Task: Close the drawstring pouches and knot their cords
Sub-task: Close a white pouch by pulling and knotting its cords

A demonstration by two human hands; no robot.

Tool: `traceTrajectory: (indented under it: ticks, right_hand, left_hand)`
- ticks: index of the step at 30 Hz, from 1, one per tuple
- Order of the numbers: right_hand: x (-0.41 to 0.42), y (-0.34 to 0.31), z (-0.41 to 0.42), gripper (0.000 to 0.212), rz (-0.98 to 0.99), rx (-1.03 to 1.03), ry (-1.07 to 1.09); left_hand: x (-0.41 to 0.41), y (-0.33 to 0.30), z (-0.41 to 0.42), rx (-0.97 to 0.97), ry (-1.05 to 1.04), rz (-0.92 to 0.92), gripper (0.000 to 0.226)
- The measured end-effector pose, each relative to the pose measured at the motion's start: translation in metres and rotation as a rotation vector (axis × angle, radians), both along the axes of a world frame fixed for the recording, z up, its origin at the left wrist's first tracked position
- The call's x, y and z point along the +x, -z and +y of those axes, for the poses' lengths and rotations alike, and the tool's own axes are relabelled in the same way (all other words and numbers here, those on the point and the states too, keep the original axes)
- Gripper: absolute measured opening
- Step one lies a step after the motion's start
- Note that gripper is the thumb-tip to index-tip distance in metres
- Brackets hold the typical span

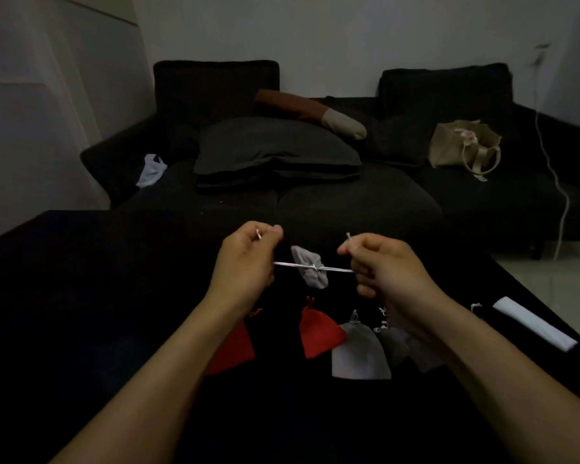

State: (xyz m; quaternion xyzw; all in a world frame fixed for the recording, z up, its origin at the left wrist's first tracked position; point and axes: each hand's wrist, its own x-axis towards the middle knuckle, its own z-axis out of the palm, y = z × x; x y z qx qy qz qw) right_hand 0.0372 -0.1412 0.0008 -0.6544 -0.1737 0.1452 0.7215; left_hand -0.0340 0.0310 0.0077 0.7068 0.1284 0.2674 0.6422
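A crumpled pale plastic bag (150, 169) is lying at the left end of the dark sofa (315, 202), with a dark grey pillow (275, 149) just right of it. Nearer, over the black table (81, 296), the left hand (245, 262) is curling its fingers round one end of a white cord (290, 263), pinching it. A red pouch (230, 349) is lying under that forearm. Between the hands a grey drawstring pouch (310, 267) is hanging cinched shut, a knot sitting at its gathered neck. Below it, a second red pouch (318, 333), a light grey pouch (359, 353) and darker grey pouches (394, 346) are resting in a row. The right hand (385, 266) is gripping the cord's other end, fingers closed. A white folded cloth (534, 323) is lying far right; a beige tote bag (462, 147) is sitting on the sofa.
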Motion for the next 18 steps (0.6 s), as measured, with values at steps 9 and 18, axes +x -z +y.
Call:
traceTrajectory:
  ticks: [9, 18]
  right_hand:
    - [-0.006, 0.003, -0.01, 0.034, -0.724, -0.813, -0.159]
    - [0.001, 0.004, -0.014, 0.026, -0.336, -0.426, -0.371]
  left_hand:
    - [-0.014, 0.008, 0.008, 0.999, 0.2, 0.265, 0.015]
    - [-0.01, 0.013, 0.012, 0.516, 0.419, 0.099, 0.014]
